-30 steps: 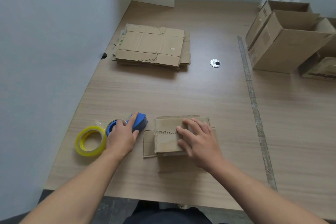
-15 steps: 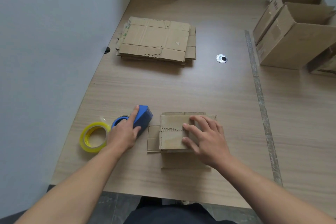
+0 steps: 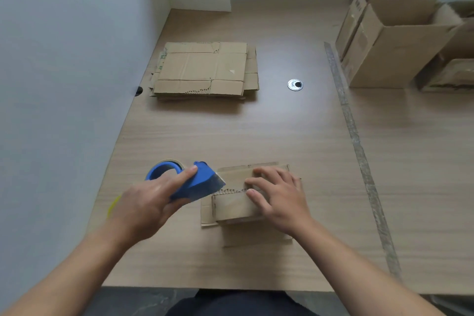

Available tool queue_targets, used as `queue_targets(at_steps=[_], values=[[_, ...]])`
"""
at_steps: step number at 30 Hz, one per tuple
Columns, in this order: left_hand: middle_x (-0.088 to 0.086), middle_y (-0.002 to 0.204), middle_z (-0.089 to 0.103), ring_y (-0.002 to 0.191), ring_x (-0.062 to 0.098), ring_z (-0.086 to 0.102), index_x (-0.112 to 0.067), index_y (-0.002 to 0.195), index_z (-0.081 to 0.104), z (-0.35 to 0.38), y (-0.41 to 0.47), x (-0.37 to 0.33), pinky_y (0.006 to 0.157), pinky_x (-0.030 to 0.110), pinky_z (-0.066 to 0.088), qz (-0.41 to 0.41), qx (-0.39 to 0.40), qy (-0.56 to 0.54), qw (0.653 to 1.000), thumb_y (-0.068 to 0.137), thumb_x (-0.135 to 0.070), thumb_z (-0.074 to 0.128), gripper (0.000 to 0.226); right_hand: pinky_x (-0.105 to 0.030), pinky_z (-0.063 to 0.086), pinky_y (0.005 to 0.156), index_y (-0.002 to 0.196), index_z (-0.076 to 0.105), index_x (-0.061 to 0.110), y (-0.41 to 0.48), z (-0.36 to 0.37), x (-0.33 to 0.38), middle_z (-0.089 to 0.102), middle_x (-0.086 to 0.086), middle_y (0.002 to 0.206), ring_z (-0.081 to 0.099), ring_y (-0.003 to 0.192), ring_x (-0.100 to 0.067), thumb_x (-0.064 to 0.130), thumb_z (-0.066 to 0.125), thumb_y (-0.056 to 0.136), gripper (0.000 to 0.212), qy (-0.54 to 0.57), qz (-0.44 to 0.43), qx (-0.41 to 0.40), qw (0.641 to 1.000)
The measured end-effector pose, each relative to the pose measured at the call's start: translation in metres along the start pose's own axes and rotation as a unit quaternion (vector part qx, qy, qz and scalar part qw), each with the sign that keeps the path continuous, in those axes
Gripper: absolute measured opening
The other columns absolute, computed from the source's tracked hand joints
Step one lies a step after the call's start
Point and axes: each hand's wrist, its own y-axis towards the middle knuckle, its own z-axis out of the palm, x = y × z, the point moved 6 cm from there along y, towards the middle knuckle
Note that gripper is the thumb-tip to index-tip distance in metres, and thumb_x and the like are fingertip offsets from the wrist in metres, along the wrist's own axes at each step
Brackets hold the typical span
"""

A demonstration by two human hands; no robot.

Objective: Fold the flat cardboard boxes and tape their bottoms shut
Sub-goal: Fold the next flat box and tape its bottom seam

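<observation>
Left hand [image 3: 151, 202] grips the blue plastic tape dispenser [image 3: 195, 183] at the left edge of the small brown cardboard box [image 3: 236, 206], near the front of the wooden table [image 3: 256, 136]. The right hand [image 3: 279, 197] presses its 2 flaps [image 3: 230, 177], fingers spread flat. If that hand slips, I reckon the flaps spring up and the strip goes on crooked, and I can't tell if the grey bit at the dispenser's nose is blade or tape.

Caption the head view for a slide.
Left hand holds a blue tape dispenser at a small cardboard box; right hand presses its flaps flat.
</observation>
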Motion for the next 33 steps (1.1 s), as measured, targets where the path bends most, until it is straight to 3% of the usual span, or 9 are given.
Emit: queue_targets(at_steps=[2,5,10,19,24,28,30,33], values=[[-0.006,0.086,0.065,0.055,0.021,0.054,-0.033,0.144,0.04,0.008,0.004,-0.019,0.04,0.03,0.043,0.077,0.028,-0.004,0.997,0.102,-0.056,0.027,0.05,-0.027,0.013,0.102,0.121,0.059,0.046,0.0,0.0,-0.001,0.046,0.026,0.135,0.033,0.13,-0.008,0.065,0.033,0.09,0.045,0.003,0.003,0.002,1.0],[-0.003,0.08,0.062,0.054,0.021,0.054,-0.032,0.143,0.037,0.023,0.011,-0.039,0.041,0.033,0.044,0.132,0.053,0.001,0.99,0.1,-0.049,0.036,0.047,-0.031,0.017,0.108,0.136,0.049,0.045,-0.001,-0.003,-0.001,0.045,0.026,0.139,0.035,0.13,-0.008,0.065,0.032,0.091,0.052,0.019,0.002,0.0,1.0],[-0.004,0.078,0.058,0.053,0.022,0.051,-0.034,0.144,0.037,0.032,0.015,-0.045,0.039,0.03,0.04,0.145,0.053,0.01,0.988,0.102,-0.05,0.032,0.045,-0.037,0.022,0.11,0.142,0.045,0.045,-0.004,-0.008,0.0,0.05,0.022,0.139,0.04,0.129,-0.008,0.058,0.043,0.094,0.05,0.056,-0.032,-0.004,0.998],[-0.006,0.083,0.059,0.054,0.014,0.048,-0.038,0.146,0.034,0.031,0.017,-0.055,0.046,0.024,0.036,0.212,0.087,0.037,0.973,0.106,-0.046,0.022,0.043,-0.035,0.017,0.113,0.144,0.04,0.049,-0.001,-0.015,-0.003,0.051,0.019,0.138,0.04,0.129,-0.006,0.041,0.052,0.098,0.048,0.135,-0.039,0.005,0.99],[-0.006,0.083,0.06,0.056,0.013,0.051,-0.038,0.146,0.034,0.032,0.022,-0.063,0.044,0.024,0.039,0.244,0.101,0.041,0.964,0.098,-0.043,0.043,0.048,-0.038,0.013,0.115,0.145,0.036,0.052,-0.001,-0.013,0.006,0.041,0.01,0.149,0.036,0.135,-0.014,0.029,0.051,0.101,0.052,0.049,-0.097,0.048,0.993],[-0.006,0.084,0.06,0.057,0.014,0.052,-0.039,0.146,0.034,0.039,0.024,-0.06,0.044,0.024,0.042,0.239,0.13,0.043,0.961,0.075,-0.034,0.082,0.085,-0.041,0.008,0.116,0.141,0.043,0.055,0.004,-0.012,0.012,0.035,0.011,0.153,0.033,0.138,-0.014,0.034,0.05,0.102,0.045,-0.006,-0.128,0.075,0.989],[-0.007,0.084,0.059,0.057,0.014,0.052,-0.04,0.147,0.033,0.039,0.024,-0.059,0.045,0.024,0.042,0.241,0.128,0.047,0.961,0.075,-0.035,0.082,0.087,-0.042,0.007,0.115,0.138,0.048,0.052,0.007,-0.011,0.014,0.037,0.014,0.152,0.033,0.138,-0.012,0.038,0.048,0.102,0.038,-0.008,-0.123,0.078,0.989],[-0.008,0.084,0.058,0.057,0.012,0.05,-0.04,0.149,0.029,0.037,0.024,-0.059,0.045,0.023,0.04,0.254,0.106,0.052,0.96,0.091,-0.04,0.058,0.065,-0.042,0.01,0.113,0.132,0.056,0.046,0.011,-0.011,0.014,0.047,0.02,0.142,0.036,0.133,-0.008,0.041,0.045,0.103,0.031,0.018,-0.097,0.07,0.993]])
